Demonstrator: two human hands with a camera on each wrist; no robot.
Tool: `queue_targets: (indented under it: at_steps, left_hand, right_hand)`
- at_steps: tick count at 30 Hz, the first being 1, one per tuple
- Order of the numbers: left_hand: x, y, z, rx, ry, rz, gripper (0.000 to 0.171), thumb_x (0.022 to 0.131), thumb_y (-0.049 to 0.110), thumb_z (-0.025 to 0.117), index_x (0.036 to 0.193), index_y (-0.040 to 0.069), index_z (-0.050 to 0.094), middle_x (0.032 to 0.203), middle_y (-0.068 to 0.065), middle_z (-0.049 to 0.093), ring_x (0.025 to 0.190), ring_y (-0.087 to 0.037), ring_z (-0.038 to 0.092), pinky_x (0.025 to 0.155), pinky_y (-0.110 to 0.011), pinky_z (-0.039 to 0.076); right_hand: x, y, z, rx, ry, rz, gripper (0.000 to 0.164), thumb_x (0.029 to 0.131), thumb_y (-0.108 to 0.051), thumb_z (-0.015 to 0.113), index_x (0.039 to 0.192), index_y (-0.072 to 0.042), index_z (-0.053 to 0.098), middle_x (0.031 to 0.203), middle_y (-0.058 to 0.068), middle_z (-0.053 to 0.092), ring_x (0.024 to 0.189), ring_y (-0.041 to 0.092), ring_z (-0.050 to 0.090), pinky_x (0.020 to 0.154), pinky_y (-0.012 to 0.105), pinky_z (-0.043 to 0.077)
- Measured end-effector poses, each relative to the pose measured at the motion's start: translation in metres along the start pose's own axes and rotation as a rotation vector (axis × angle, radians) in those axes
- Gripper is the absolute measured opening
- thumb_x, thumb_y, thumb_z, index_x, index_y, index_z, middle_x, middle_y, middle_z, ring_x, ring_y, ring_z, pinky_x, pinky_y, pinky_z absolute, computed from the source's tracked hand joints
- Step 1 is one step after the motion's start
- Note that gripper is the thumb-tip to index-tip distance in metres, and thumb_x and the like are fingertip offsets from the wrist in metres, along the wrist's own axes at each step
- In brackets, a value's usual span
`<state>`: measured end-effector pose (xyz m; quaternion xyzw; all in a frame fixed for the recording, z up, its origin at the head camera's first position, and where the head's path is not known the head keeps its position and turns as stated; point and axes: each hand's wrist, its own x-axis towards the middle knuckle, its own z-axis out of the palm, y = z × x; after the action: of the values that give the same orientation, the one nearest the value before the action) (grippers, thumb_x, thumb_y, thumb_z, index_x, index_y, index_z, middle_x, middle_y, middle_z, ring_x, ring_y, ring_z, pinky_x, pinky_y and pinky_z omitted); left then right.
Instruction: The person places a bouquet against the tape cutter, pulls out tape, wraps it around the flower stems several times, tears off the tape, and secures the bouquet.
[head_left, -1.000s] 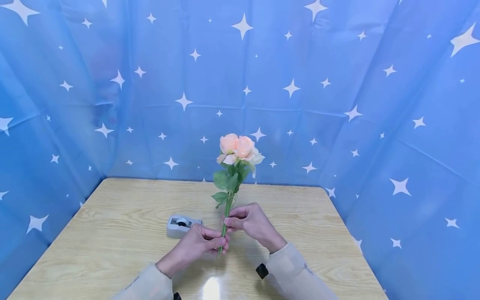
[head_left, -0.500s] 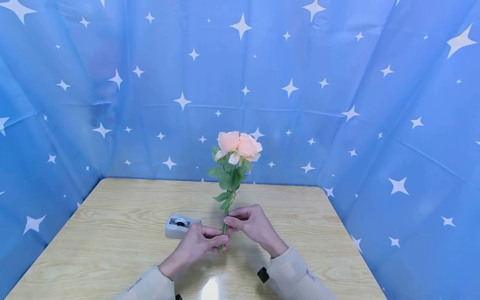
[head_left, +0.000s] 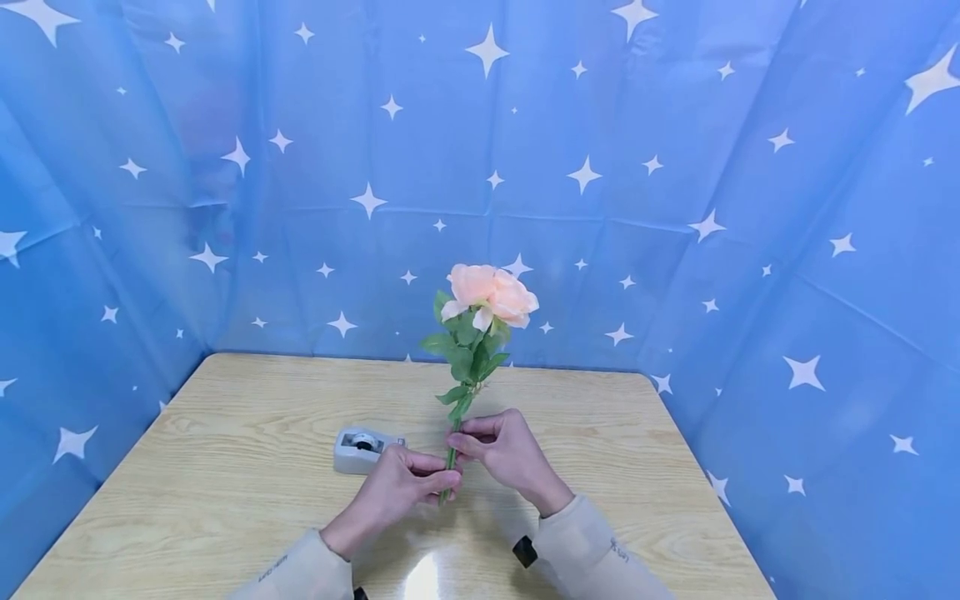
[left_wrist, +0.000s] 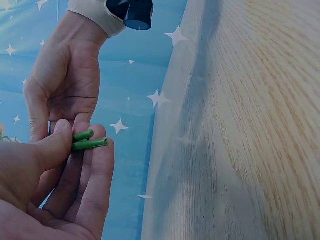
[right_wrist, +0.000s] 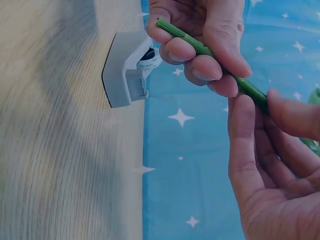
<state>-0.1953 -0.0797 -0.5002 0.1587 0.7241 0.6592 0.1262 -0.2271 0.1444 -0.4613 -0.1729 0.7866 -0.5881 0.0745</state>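
Observation:
Pale pink roses (head_left: 491, 293) with green leaves stand nearly upright between my hands in the head view, their blooms overlapping and leaning a little right. My left hand (head_left: 393, 492) pinches the green stems low down, between thumb and fingers. Just above it, my right hand (head_left: 510, 454) pinches the same stems with thumb and fingertips. Two cut stem ends (left_wrist: 92, 143) poke out past the left thumb in the left wrist view. The right wrist view shows the stem (right_wrist: 197, 47) running slantwise through both hands.
A grey tape dispenser (head_left: 352, 460) with a roll in it stands on the wooden table (head_left: 247, 467), just left of and behind my left hand. A blue curtain (head_left: 420, 150) with white stars surrounds the table's back and sides.
The roses have turned about their stems, so the blooms face differently and a paler bloom at the right is hidden. They lean slightly further right. Both hands stay almost in place.

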Motion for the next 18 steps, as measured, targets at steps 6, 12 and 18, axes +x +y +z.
queue_targets:
  at_steps: [6,12,18]
  left_hand:
    - [0.0,0.001,-0.002,0.0,-0.018,-0.007,0.027,0.11,0.018,0.084,0.117,-0.008,0.087,0.101,-0.022,0.089,0.088,-0.005,0.077,0.078,-0.023,0.07]
    - [-0.001,0.001,-0.009,-0.045,-0.073,-0.027,0.028,0.111,0.018,0.083,0.123,-0.007,0.084,0.109,-0.018,0.09,0.096,-0.009,0.081,0.084,-0.026,0.072]
    - [-0.002,-0.004,-0.019,-0.118,-0.158,-0.042,0.029,0.114,0.018,0.079,0.13,-0.006,0.082,0.12,-0.017,0.089,0.104,-0.015,0.085,0.091,-0.031,0.074]
  right_hand:
    - [0.0,0.002,0.0,-0.02,-0.022,-0.026,0.018,0.109,-0.016,0.083,0.116,0.0,0.09,0.106,0.018,0.09,0.092,0.018,0.089,0.09,0.033,0.074]
    - [0.001,-0.001,0.0,0.001,-0.054,-0.047,0.017,0.11,-0.012,0.081,0.114,0.002,0.089,0.105,0.018,0.09,0.093,0.015,0.087,0.09,0.03,0.072]
    - [0.004,-0.004,-0.001,0.07,-0.09,-0.034,0.017,0.111,-0.005,0.076,0.115,0.007,0.088,0.113,0.024,0.087,0.1,0.014,0.085,0.095,0.025,0.07]
